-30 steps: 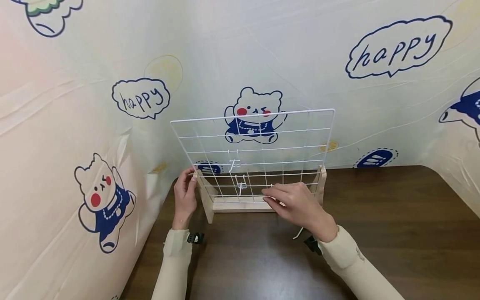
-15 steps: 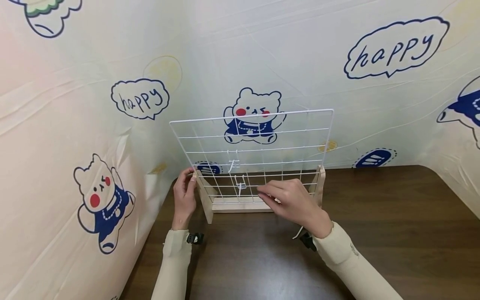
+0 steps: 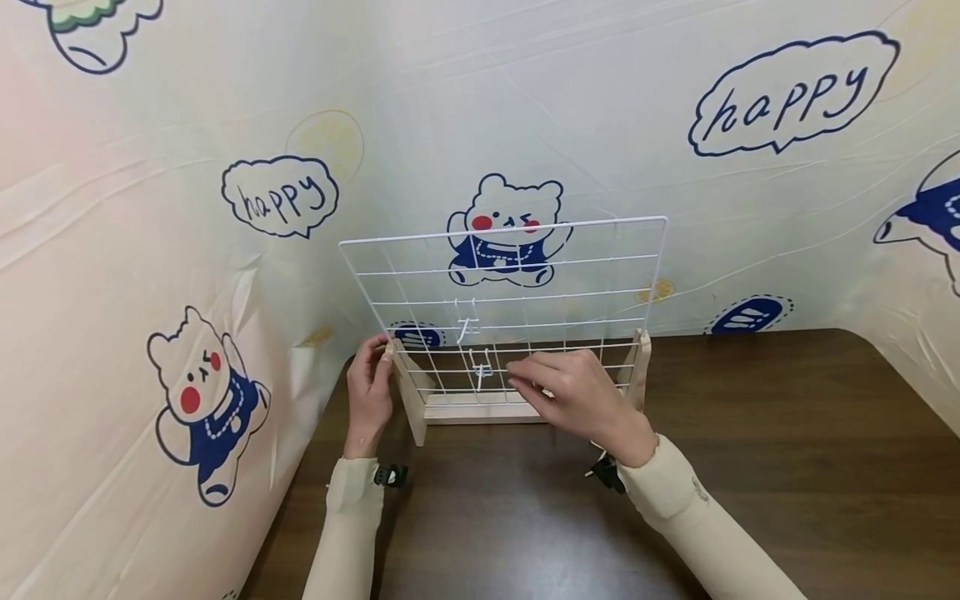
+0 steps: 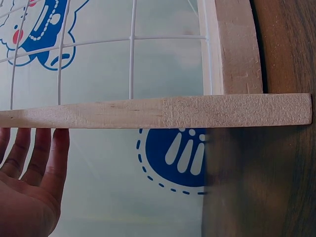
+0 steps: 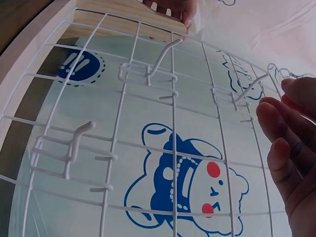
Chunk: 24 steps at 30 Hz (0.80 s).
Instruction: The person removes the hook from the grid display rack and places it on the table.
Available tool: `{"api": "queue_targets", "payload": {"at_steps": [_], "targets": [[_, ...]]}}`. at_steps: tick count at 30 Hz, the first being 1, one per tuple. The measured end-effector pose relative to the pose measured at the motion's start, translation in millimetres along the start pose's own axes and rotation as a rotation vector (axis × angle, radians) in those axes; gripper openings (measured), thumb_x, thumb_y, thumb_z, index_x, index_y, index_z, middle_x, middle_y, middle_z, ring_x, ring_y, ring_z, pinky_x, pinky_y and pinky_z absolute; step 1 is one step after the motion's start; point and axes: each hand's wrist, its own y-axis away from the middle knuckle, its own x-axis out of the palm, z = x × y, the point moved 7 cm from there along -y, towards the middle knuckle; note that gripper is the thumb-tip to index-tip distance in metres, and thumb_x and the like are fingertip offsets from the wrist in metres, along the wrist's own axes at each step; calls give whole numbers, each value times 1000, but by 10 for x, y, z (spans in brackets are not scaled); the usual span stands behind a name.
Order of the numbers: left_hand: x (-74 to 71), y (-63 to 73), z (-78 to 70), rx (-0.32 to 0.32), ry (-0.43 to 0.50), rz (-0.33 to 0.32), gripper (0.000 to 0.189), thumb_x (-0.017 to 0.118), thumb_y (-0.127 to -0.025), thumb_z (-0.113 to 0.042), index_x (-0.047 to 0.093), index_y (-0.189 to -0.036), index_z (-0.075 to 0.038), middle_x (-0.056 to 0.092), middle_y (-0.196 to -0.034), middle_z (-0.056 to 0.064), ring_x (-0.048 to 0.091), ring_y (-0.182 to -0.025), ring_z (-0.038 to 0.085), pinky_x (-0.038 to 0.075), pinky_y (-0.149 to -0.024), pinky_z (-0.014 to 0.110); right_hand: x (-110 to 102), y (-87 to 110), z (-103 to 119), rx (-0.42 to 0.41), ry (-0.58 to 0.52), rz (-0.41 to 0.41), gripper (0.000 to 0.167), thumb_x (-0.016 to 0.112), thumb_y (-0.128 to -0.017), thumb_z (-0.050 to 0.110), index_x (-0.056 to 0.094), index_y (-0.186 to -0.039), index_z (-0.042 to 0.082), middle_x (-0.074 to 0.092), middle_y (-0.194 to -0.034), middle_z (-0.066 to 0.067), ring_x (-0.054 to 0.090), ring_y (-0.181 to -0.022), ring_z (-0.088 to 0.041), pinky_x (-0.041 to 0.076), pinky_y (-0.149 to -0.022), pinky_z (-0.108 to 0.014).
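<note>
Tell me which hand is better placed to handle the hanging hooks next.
Probably the right hand: it hovers close to the hooks on the wire grid, apparently holding nothing, while the left hand grips the wooden side panel.

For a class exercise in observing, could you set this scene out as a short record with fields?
Main object: white wire grid
Support: pale wooden stand on a brown table
Fitted to the grid: three white hooks, seen in the right wrist view
Left hand: touching the stand's left upright
Right hand: in front of the grid, no hook visible between its fingers
Backdrop: pale cloth printed with cartoon bears and the word "happy"
</note>
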Motion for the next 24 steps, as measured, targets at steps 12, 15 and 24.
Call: {"api": "queue_targets", "payload": {"at_steps": [12,15,24], "targets": [[5,4,12,8,2,1,29,48,-105,-1,59,-127,16,63,-123,35,59,-95,8,45,-79,10,30,-102,8,35,-18,19,21,85,-84,10,80,-104,7,81,-92,-4,77,-75,-13,58,-64,-20],[7,6,12,12,2,0,29,48,-105,-1,59,-127,16,63,-123,35,59,-95,9,44,-80,10,43,-114,4,48,-17,27,21,85,-85,11,80,-105,7,82,-93,-4,77,-76,-14,59,-67,-22],[-1,-5,14,18,-1,1,30,48,-105,-2,59,-128,16,64,-123,34,60,-96,6,45,-80,10,82,-164,-24,50,-11,31,21,84,-85,10,80,-105,6,82,-92,-5,76,-72,-14,58,-64,-21]]}}
